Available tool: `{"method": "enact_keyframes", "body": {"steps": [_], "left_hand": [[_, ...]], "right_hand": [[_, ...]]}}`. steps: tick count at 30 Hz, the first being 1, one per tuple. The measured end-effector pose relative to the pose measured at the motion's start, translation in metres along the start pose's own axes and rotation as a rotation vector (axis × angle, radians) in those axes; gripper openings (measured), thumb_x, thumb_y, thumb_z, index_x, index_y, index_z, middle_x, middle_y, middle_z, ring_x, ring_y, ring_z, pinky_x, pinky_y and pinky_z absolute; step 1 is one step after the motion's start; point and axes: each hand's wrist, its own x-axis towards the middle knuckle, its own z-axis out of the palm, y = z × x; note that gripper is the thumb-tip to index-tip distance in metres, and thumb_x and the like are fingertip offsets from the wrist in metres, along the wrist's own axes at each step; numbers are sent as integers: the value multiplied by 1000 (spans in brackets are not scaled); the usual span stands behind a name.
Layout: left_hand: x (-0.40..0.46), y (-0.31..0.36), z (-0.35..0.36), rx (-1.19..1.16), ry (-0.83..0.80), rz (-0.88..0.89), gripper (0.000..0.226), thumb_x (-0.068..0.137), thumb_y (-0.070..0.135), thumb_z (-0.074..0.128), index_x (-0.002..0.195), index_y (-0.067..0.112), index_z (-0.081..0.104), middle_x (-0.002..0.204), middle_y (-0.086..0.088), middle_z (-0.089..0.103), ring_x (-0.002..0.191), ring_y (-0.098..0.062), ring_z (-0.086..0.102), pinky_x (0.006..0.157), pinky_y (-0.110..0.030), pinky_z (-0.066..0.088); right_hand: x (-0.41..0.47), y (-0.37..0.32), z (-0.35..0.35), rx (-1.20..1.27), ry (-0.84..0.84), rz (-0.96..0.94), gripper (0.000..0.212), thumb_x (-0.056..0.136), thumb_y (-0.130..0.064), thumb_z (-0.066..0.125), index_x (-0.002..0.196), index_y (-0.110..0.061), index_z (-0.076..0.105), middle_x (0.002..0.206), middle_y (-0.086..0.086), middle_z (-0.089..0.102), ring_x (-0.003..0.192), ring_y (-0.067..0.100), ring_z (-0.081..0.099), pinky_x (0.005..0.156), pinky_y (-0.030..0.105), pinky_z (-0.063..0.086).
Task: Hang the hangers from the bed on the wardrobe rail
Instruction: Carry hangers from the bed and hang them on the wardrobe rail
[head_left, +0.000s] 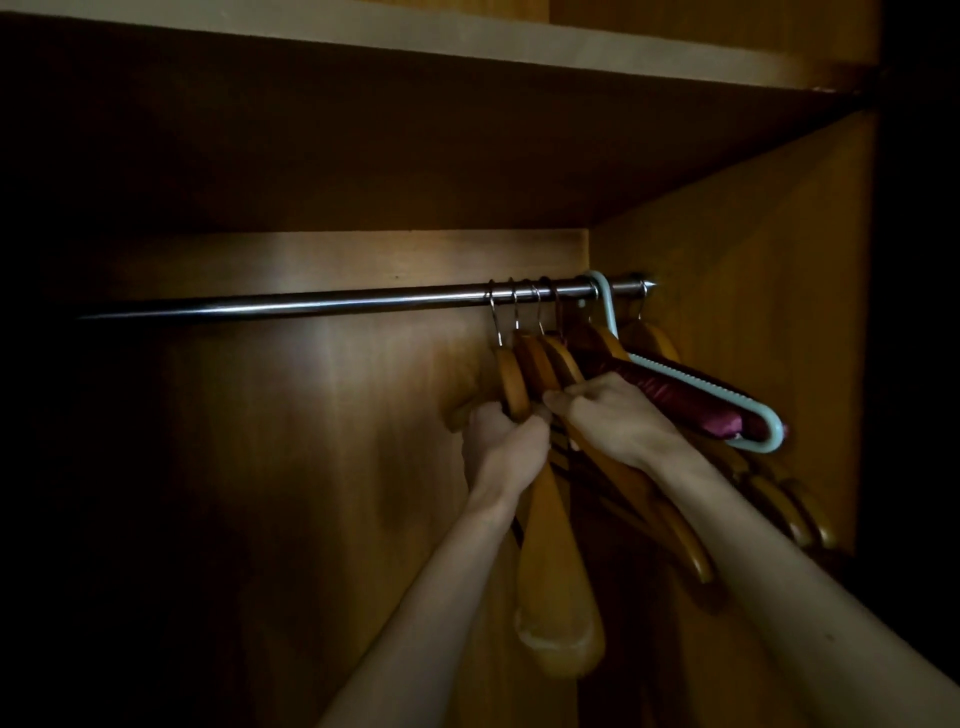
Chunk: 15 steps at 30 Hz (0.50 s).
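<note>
A dim wooden wardrobe interior fills the view. Its back panel (322, 415) is warm brown veneer, brightest in a soft patch of light near the middle and fading to near black on the left. The right side panel (769, 270) glows orange-brown. A pale-edged shelf (395, 36) spans overhead, its underside in deep shadow

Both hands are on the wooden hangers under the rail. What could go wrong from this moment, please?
1. The wooden hangers are packed tightly, so their hooks may tangle or one may slip off the rail when the left hand and right hand shift them.
2. The pale green hanger lies tilted across its neighbours; a push could knock it loose.
3. The wardrobe is dark, so a badly seated hook may go unnoticed.
</note>
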Motion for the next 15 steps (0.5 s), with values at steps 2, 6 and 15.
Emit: {"method": "enact_keyframes", "body": {"steps": [2,6,15], "left_hand": [[-2,-1,-2,-44,0,13,26,94,34,63,71,24,69,69,3,70,72,-15,68,60,-24,47],[-13,-12,-4,-122,-61,99,20,96,39,58,96,25,72,84,6,72,74,-3,66,60,-16,43],[-84,-118,-7,-332,120,382,20,103,24,45,89,16,55,71,8,51,60,-18,48,57,-32,41]], "right_hand": [[0,1,1,4,-8,6,45,98,-40,53,66,-11,68,63,4,67,68,19,66,71,35,50],[-6,5,5,-3,14,38,38,101,-42,50,80,-20,72,61,-4,62,59,11,58,60,26,42],[-112,35,41,100,263,19,17,97,-37,62,96,-22,70,84,-2,72,69,11,68,62,28,58]]}}
